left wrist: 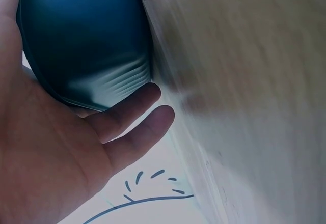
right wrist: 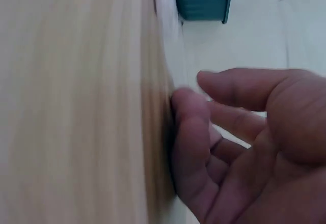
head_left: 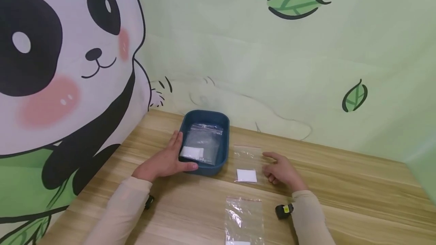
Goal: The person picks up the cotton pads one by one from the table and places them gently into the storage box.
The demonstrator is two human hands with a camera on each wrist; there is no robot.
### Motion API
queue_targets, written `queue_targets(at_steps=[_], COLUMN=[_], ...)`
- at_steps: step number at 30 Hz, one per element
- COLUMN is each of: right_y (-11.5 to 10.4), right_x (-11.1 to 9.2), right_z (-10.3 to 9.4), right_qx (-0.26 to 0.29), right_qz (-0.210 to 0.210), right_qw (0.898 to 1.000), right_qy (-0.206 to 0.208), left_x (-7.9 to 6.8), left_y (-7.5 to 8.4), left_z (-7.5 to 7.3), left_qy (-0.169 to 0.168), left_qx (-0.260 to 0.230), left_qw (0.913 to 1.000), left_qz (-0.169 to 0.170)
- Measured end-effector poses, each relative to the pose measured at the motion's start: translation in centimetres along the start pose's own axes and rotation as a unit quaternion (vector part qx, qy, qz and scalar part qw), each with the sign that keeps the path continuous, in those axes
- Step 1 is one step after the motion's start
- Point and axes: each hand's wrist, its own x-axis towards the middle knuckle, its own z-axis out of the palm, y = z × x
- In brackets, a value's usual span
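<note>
In the head view, a dark blue plastic bin (head_left: pixel 223 162) stands near the back of the table, with clear zip bags (head_left: pixel 208 139) and white paper inside. My left hand (head_left: pixel 167 160) rests against its left side, thumb along the front and fingers mostly straight. The left wrist view shows two extended fingers beside the bin's outer wall (left wrist: pixel 97 35). To the right of the bin lies a flat clear zip bag (head_left: pixel 246 158) holding a white paper square (head_left: pixel 246 175). Just right of that bag is my right hand (head_left: pixel 280 170), fingers loosely bent, with nothing held.
Another clear zip bag (head_left: pixel 243 214) lies nearer the front, partly cut off by the frame. The wooden table (head_left: pixel 184 203) meets a pale green backdrop (head_left: pixel 238 67) with a panda and leaves printed on it. A small black device (head_left: pixel 284 211) is at the right wrist.
</note>
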Motion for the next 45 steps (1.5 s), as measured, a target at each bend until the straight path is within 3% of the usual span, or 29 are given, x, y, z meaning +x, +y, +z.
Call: queue_targets(at_steps=[12,23,30,35,40,45], right_y=[0.0,0.1,0.2,0.0,-0.4,-0.4], right_x=[-0.1,-0.1,-0.1,-0.1,-0.1,-0.1], right_z=[1.0,1.2,1.0,0.9,0.7,0.5], right_qx=[-0.099,-0.129,-0.051,-0.030,0.016,0.079], right_qz=[-0.005,-0.027,-0.035,-0.046,-0.007,0.020], right_qw=[0.995,0.990,0.994,0.990,0.987,0.985], right_qy=[0.030,0.057,0.089,0.127,0.161,0.151], left_x=[0.0,0.2,0.3,0.3,0.2,0.3], left_y=[-0.1,0.2,0.0,0.0,0.1,0.2], left_z=[0.1,0.1,0.1,0.2,0.1,0.1], left_qy=[0.001,0.001,-0.002,-0.001,-0.003,-0.005], left_qx=[-0.005,-0.003,-0.005,-0.007,-0.010,-0.005], left_qw=[1.0000,1.0000,0.9999,0.9999,0.9999,0.9999], left_qz=[0.000,-0.001,-0.013,-0.012,-0.011,-0.009])
